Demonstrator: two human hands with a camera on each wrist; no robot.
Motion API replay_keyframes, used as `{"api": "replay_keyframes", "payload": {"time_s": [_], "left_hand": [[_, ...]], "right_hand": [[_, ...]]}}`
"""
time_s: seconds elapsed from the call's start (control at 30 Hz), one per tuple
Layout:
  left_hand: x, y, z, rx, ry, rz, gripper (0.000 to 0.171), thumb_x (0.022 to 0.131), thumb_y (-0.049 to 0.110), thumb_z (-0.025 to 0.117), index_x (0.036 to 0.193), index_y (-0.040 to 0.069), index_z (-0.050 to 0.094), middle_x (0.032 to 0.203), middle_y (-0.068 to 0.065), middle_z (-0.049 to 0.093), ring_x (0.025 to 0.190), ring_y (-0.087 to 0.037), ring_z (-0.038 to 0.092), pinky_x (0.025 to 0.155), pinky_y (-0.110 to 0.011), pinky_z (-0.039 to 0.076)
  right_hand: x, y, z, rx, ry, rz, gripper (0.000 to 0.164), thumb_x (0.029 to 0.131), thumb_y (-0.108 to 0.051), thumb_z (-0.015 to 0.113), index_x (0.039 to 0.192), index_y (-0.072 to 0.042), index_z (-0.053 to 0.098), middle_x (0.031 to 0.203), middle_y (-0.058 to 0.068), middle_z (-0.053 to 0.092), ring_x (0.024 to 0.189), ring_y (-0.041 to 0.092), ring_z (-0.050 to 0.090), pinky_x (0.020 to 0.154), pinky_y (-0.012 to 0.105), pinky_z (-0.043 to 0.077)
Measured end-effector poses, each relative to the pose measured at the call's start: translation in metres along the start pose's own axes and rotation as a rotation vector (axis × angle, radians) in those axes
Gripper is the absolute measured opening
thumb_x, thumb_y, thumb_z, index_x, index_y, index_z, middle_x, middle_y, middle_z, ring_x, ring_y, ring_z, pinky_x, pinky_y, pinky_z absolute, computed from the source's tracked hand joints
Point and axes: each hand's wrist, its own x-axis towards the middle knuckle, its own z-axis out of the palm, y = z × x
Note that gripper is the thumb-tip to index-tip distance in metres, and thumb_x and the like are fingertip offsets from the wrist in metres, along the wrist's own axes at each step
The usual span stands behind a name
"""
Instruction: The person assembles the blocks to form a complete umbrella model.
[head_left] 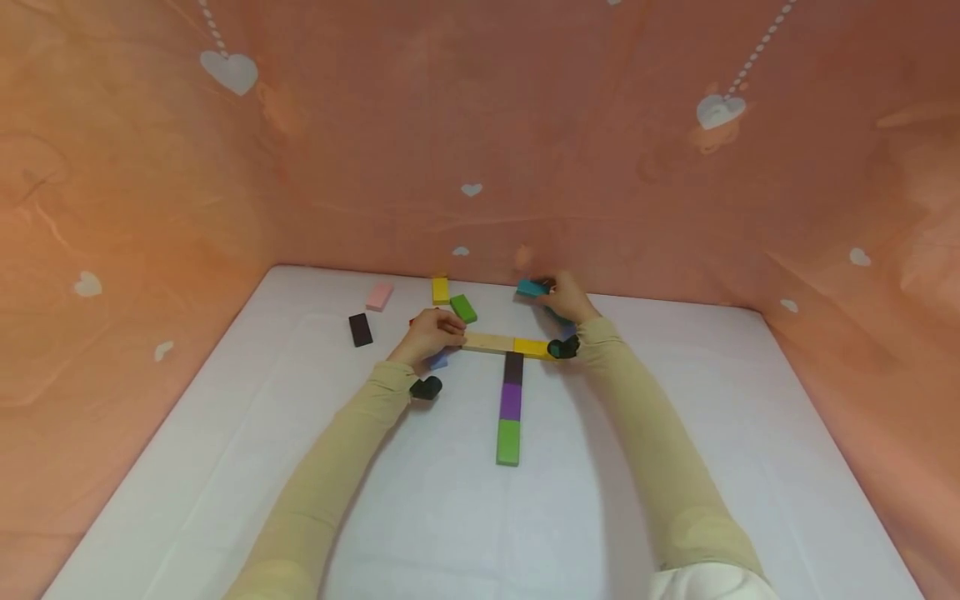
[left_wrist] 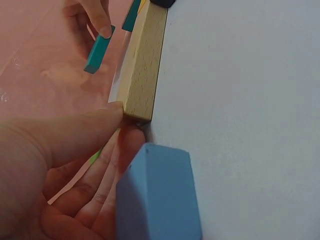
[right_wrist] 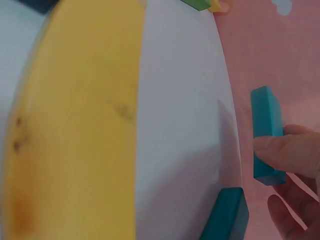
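Note:
At the far side of the table, my right hand [head_left: 570, 298] pinches a teal block [right_wrist: 267, 135] between thumb and fingers, raised off the surface. My left hand [head_left: 431, 333] has its thumb and a finger at the left end of a plain wooden block [head_left: 487, 342]. That block meets a yellow block [head_left: 531, 348], forming a crosswise row. Running down from their joint toward me are a black block [head_left: 513, 367], a purple block [head_left: 511, 402] and a green block [head_left: 508, 442]. A blue block [left_wrist: 160, 195] lies beside my left hand, partly covered in the head view.
Loose blocks lie at the back left: black [head_left: 361, 330], pink [head_left: 379, 297], yellow [head_left: 440, 291] and green [head_left: 463, 308]. A red one is mostly hidden behind my left hand. Another teal block [right_wrist: 227, 215] lies below my right hand. A pink-orange curtain [head_left: 480, 225] borders the table.

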Motion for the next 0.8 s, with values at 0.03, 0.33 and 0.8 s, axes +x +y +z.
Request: {"api": "replay_keyframes", "payload": {"time_s": [0.03, 0.33, 0.8], "left_hand": [[0.0, -0.0001, 0.0002, 0.002, -0.001, -0.001, 0.024, 0.084, -0.002, 0.071, 0.107, -0.007, 0.064, 0.097, -0.015, 0.064, 0.085, -0.019, 0.059, 0.072, -0.021, 0.051], [-0.0033, 0.0023, 0.0, 0.008, -0.002, -0.014, 0.024, 0.084, -0.001, 0.07, 0.107, -0.006, 0.064, 0.096, -0.015, 0.064, 0.084, -0.019, 0.058, 0.074, -0.023, 0.051], [0.0016, -0.0012, 0.0003, 0.001, 0.003, -0.025, 0.023, 0.083, -0.001, 0.072, 0.105, -0.005, 0.065, 0.094, -0.013, 0.064, 0.083, -0.018, 0.058, 0.072, -0.022, 0.051]], "right_hand": [[0.0001, -0.0002, 0.0006, -0.001, 0.001, -0.003, 0.035, 0.084, -0.001, 0.069, 0.117, 0.01, 0.062, 0.114, 0.024, 0.063, 0.103, 0.034, 0.054, 0.087, 0.043, 0.044], [0.0037, 0.0043, 0.0028, 0.038, 0.004, 0.013, 0.038, 0.081, 0.01, 0.067, 0.119, 0.011, 0.06, 0.12, 0.026, 0.059, 0.11, 0.037, 0.052, 0.095, 0.045, 0.043], [0.0055, 0.0095, 0.0065, 0.061, 0.02, 0.106, 0.042, 0.08, 0.009, 0.069, 0.121, 0.007, 0.06, 0.122, 0.023, 0.058, 0.11, 0.038, 0.053, 0.094, 0.044, 0.044]]}}
